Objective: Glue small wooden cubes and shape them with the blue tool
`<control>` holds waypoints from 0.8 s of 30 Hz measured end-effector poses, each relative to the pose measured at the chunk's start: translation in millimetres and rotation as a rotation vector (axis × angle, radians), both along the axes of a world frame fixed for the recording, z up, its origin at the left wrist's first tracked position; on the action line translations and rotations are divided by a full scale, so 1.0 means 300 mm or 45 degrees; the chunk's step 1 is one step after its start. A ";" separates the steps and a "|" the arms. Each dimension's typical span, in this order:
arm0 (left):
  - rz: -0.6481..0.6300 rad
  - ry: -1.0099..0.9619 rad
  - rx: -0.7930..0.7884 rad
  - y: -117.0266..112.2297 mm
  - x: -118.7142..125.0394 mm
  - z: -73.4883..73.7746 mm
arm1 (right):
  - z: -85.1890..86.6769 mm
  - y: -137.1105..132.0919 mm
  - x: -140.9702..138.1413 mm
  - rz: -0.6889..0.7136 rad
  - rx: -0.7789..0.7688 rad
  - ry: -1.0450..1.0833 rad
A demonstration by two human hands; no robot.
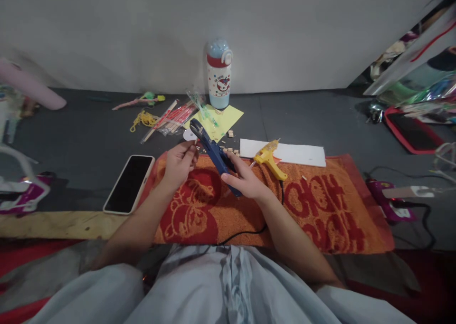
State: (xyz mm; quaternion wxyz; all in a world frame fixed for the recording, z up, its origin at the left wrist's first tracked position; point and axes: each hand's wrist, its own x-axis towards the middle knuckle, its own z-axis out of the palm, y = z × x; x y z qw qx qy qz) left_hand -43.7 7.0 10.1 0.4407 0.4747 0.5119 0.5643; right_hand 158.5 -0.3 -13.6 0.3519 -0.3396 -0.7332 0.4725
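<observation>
My right hand (246, 178) is wrapped round the blue handles of a pair of pliers (213, 151), whose dark jaws point up and to the left. My left hand (180, 161) is closed in a pinch just left of the jaws. A short, thin pale stick (196, 142) pokes up from its fingertips, close beside the jaws; whether they touch it I cannot tell. Both hands are over an orange towel (235, 219) with red designs. Several small cut wooden pieces (231, 151) lie past the towel's far edge.
A yellow glue gun (269, 158) rests on the towel and a white strip (302, 154). Behind are a bottle (218, 77), yellow paper (228, 119) and packaged sticks (178, 117). A phone (128, 185) lies left; its red-framed counterpart, a dark-screened device (413, 131), lies right.
</observation>
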 end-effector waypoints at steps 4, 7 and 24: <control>0.029 0.420 0.145 0.007 -0.034 0.004 | 0.014 0.006 0.009 -0.062 0.123 -0.120; -0.052 0.452 0.161 0.016 -0.063 0.011 | 0.019 0.011 0.020 -0.072 0.164 -0.168; 0.027 1.017 0.280 0.029 -0.107 0.041 | 0.006 0.020 0.023 0.003 -0.028 -0.113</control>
